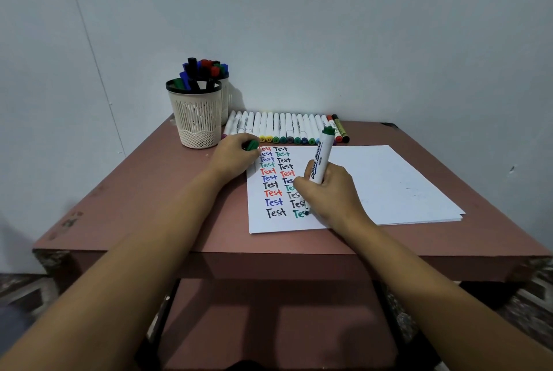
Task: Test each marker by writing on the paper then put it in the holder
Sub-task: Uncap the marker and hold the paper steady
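**Green marker at the page, cap in the other hand**

The right hand (326,194) grasps the marker (320,158) low on its white barrel, fingers curled round it close to the tip. The tip touches the paper (389,185) at the foot of the second column of "Test" words, where a green word is only partly written. The barrel leans toward 1 o'clock, green end up. The left hand (236,158) rests at the paper's 11 o'clock corner, fingers curled round the green cap (250,145).

The marker looks light, stiff and smooth-sided. A low grip suits writing; a hold at mid-barrel would likely serve better for carrying. The cap is small and probably needs a straight push to seat.

The holder (196,119) stands at 10 o'clock from the paper, just beside the left hand. It is already crowded, so the marker will likely have to go in upright through a gap. A row of markers (284,128) lies at 12 o'clock.
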A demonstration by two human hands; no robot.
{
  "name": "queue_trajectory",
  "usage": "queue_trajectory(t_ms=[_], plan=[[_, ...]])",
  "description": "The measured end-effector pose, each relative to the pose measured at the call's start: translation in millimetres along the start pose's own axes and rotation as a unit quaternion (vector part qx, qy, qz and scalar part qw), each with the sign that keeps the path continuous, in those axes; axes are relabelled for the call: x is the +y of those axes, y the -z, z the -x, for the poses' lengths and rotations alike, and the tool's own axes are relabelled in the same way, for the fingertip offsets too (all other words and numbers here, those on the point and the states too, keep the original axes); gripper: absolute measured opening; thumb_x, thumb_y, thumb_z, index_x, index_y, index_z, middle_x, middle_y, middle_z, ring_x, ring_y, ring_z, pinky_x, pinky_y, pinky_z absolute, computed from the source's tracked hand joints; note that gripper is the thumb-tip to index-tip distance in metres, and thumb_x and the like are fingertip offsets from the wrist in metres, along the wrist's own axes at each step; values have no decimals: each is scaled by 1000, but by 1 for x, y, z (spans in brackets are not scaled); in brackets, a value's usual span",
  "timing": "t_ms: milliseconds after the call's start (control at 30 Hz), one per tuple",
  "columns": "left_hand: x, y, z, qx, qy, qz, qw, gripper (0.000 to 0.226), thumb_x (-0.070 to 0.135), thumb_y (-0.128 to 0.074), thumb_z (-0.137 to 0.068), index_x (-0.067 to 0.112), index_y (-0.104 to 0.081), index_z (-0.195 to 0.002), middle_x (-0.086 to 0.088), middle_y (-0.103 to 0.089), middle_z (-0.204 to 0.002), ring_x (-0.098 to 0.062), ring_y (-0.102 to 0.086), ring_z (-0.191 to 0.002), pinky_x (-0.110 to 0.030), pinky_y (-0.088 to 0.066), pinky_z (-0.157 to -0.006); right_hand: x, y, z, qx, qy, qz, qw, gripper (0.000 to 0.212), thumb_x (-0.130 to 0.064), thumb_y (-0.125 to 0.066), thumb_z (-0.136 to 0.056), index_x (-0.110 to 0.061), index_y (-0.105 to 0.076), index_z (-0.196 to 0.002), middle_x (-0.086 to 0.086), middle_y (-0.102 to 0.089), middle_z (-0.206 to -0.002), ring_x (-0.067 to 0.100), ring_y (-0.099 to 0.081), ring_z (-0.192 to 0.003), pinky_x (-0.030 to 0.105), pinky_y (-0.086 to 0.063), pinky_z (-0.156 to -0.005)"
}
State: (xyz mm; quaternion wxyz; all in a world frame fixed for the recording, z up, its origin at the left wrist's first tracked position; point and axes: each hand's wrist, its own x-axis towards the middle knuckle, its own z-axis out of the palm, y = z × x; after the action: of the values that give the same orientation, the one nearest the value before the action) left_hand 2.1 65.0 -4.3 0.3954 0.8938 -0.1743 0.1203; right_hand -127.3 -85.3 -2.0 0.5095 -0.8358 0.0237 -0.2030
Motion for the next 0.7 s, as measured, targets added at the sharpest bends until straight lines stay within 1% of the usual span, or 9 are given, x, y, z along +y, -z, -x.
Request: queue_trajectory(t_ms=[33,100,167,267,367,467,533,600,700], plan=[[0,0,0,0,0,1,1000,32,18,-59,-89,10,-62,-120,-6,-64,-115,-12,-53,-95,-20,-36,-77,0,0,0,-1,0,-2,1000,30,-12,-61,-81,-12,-40,-59,-1,-41,-54,14,-42,-53,25,-39,-55],[0,0,0,-1,0,2,1000,32,18,-59,-89,10,-62,-120,-7,-64,-116,-13,-53,-96,-21,-37,-78,-1,1,1,9,-1,-21,1000,34,-10,-61,-82,-13,-40,-56,-2,-41,-51,7,-42,-46,18,-40,-48],[0,0,-1,-2,-1,0,1000,32,18,-59,-89,10,-62,-120,-7,-63,-116,-13,-53,-95,-21,-36,-78,-2,2,1,40,-1,-45,998,36,-7,-61,-82,-14,-39,-54,-3,-40,-50,3,-40,-40,12,-37,-41],[-1,0,-1,-3,-2,0,1000,32,18,-59,-89,10,-62,-120,-7,-63,-116,-13,-52,-95,-21,-36,-78,-3,3,1,74,-3,-38,997,36,-7,-61,-81,-15,-38,-54,-4,-40,-50,3,-40,-39,14,-36,-41],[-1,0,-1,-4,-2,2,1000,32,18,-59,-89,10,-62,-120,-7,-64,-116,-13,-52,-94,-21,-36,-78,-2,2,1,62,-11,-13,998,35,-11,-62,-82,-14,-38,-56,-2,-41,-52,9,-41,-47,22,-38,-50],[-1,0,-1,-5,-2,0,1000,33,18,-59,-89,9,-62,-121,-7,-63,-116,-12,-51,-94,-21,-36,-78,-2,1,1,44,-11,3,999,35,-13,-62,-82,-13,-37,-57,0,-41,-55,14,-41,-52,24,-35,-52],[-1,0,0,-5,-3,1,1000,33,18,-59,-89,9,-62,-121,-7,-63,-116,-11,-51,-94,-21,-36,-77,-2,2,1,29,-12,6,1000,37,-12,-60,-83,-15,-36,-55,-3,-41,-52,12,-40,-49,20,-35,-47],[0,0,0,-4,-3,4,1000,33,17,-59,-89,9,-62,-121,-7,-63,-115,-11,-51,-94,-20,-36,-77,-3,3,1,17,-14,4,1000,39,-11,-60,-84,-18,-37,-53,-7,-40,-48,6,-39,-44,12,-32,-40],[0,0,0,-4,-3,5,1000,33,17,-59,-89,9,-62,-121,-7,-64,-115,-11,-51,-93,-20,-35,-76,-2,3,0,28,-16,-6,999,41,-10,-60,-84,-17,-35,-53,-6,-36,-49,7,-37,-44,11,-31,-39]])
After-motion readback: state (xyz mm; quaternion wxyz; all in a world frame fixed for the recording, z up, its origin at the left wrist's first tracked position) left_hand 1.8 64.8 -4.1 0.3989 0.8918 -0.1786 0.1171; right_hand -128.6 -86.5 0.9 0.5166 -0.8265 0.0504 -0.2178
